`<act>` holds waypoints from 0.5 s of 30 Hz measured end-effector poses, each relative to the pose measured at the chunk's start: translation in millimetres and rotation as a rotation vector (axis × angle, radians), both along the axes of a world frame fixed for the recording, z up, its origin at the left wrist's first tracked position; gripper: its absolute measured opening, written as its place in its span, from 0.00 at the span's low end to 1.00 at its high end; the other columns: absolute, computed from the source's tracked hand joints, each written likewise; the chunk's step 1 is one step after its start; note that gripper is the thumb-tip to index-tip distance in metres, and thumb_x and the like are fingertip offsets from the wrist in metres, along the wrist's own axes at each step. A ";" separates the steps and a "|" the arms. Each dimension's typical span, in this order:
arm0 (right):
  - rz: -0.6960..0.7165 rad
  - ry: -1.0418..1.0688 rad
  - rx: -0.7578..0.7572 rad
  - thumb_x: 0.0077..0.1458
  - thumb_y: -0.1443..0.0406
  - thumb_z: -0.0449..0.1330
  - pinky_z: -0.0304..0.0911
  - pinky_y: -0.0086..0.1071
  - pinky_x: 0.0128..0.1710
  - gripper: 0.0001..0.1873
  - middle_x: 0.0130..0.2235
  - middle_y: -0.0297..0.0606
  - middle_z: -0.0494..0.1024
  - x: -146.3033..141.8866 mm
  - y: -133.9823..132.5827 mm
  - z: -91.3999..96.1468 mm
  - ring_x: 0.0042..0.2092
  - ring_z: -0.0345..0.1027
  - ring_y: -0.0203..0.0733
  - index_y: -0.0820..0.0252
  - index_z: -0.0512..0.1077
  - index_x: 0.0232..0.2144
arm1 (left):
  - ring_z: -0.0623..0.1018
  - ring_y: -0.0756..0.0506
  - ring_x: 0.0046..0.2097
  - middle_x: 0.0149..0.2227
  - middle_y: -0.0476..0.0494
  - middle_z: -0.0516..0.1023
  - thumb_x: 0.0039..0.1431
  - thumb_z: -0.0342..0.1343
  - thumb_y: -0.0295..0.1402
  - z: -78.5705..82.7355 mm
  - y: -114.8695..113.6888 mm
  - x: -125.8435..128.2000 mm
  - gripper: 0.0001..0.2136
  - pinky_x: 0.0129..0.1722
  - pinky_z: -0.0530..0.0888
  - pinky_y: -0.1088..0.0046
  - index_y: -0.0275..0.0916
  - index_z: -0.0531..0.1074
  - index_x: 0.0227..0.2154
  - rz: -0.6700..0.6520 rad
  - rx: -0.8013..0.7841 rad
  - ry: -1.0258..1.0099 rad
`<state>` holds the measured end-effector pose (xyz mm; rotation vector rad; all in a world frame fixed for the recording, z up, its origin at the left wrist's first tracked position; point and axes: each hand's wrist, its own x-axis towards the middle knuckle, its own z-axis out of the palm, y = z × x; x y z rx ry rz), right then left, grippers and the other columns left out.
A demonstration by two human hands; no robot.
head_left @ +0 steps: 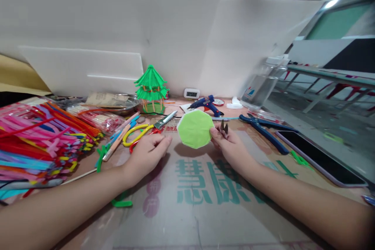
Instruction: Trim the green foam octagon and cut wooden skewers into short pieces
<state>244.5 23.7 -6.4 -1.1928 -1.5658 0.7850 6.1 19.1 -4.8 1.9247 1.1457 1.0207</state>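
Note:
My right hand (231, 142) pinches the right edge of a light green octagonal piece (195, 129) with a white rim, held up above the cardboard. Dark pointed metal tips (224, 128) show just behind the fingers of that hand; whether they are held cannot be told. My left hand (150, 154) is closed, fingers curled, with nothing seen in it. Close beyond it lie scissors (159, 124) with yellow and red handles. A small green-roofed pavilion model (150, 88) stands upright at the back.
Bundles of coloured pipe cleaners (38, 140) fill the left side. Behind the octagon lie a blue glue gun (206, 104) and a small digital clock (191, 93). Blue-handled pliers (263, 133), a phone (319, 156) and a clear water bottle (260, 84) are at right. Printed cardboard (187, 218) covers the table.

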 end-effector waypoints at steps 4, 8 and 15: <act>0.031 0.031 0.009 0.56 0.50 0.56 0.49 0.28 0.21 0.18 0.23 0.29 0.59 -1.3 2.5 -1.9 0.24 0.51 0.34 0.57 0.63 0.28 | 0.65 0.50 0.23 0.18 0.50 0.63 0.68 0.35 0.44 -6.1 2.1 0.8 0.25 0.25 0.63 0.73 0.39 0.59 0.17 -0.016 -0.003 -0.024; 0.065 0.049 0.034 0.56 0.50 0.56 0.48 0.29 0.20 0.16 0.22 0.29 0.59 -2.7 3.9 -1.9 0.23 0.50 0.35 0.56 0.64 0.28 | 0.66 0.49 0.27 0.24 0.51 0.64 0.68 0.37 0.40 -8.1 2.9 0.7 0.17 0.28 0.65 0.73 0.39 0.67 0.32 0.004 0.041 -0.044; 0.093 -0.023 0.040 0.59 0.51 0.53 0.51 0.30 0.23 0.18 0.22 0.30 0.64 -0.8 3.1 -4.9 0.23 0.54 0.35 0.57 0.62 0.27 | 0.69 0.48 0.32 0.29 0.49 0.67 0.63 0.40 0.29 -7.5 0.8 -0.6 0.12 0.33 0.67 0.74 0.39 0.69 0.35 -0.033 0.064 -0.096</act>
